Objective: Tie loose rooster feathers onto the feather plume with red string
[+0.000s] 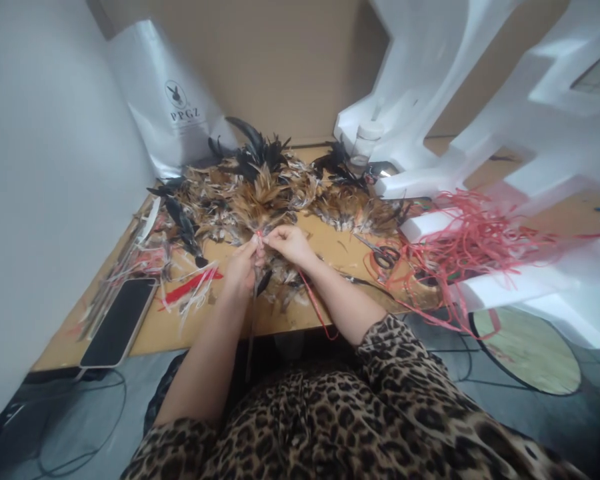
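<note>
Head view shows the left hand [244, 265] pinching the base of a brown feather bunch [261, 199] above the surface [324, 230], and the right hand [291, 244] with fingertips together at the pink binding [259, 233] there. The step looks like winding or tying; the next turn seems to call for a steady base and even tension. Fingers and blur obscure the binding; whether the dangling red strip [316, 303] joins it, I cannot tell.
</note>
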A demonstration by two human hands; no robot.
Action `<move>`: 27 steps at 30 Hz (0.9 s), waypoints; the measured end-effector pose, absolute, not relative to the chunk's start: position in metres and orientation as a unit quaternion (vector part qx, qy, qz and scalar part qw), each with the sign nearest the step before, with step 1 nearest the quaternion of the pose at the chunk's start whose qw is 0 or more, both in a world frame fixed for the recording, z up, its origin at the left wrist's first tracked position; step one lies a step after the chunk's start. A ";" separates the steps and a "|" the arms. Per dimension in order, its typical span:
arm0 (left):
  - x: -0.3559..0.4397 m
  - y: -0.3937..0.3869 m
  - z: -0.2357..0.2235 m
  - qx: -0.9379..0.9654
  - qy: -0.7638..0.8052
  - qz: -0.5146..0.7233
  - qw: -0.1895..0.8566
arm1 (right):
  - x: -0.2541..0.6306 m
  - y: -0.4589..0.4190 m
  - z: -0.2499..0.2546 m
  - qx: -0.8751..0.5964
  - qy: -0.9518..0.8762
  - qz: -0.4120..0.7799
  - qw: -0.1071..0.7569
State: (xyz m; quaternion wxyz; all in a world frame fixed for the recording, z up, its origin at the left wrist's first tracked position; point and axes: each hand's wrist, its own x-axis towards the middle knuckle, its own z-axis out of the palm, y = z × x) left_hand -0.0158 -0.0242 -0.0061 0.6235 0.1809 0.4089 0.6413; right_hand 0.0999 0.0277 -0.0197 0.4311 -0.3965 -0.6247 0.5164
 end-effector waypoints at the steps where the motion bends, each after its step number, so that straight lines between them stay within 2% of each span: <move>1: -0.018 -0.023 -0.005 0.168 0.400 0.635 0.639 | 0.101 0.028 -0.018 -0.393 -0.632 0.513 0.427; 6: -0.032 -0.017 -0.008 0.077 0.331 0.604 0.720 | 0.119 0.034 -0.013 -0.422 -0.655 0.502 0.375; 8: -0.038 -0.015 -0.012 0.062 0.301 0.600 0.738 | 0.137 0.042 -0.012 -0.470 -0.653 0.460 0.374; 12: -0.042 -0.014 -0.021 0.048 0.258 0.600 0.756 | 0.190 0.058 -0.009 -0.598 -0.644 0.272 0.392; 17: -0.041 -0.016 -0.024 0.031 0.214 0.587 0.781 | 0.236 0.065 -0.005 -0.730 -0.597 0.098 0.318; 23: -0.044 -0.017 -0.027 0.007 0.195 0.588 0.785 | 0.234 0.069 -0.017 -0.780 -0.584 0.048 0.219; 27: -0.044 -0.018 -0.029 0.014 0.184 0.590 0.786 | 0.232 0.073 -0.025 -0.799 -0.570 0.041 0.185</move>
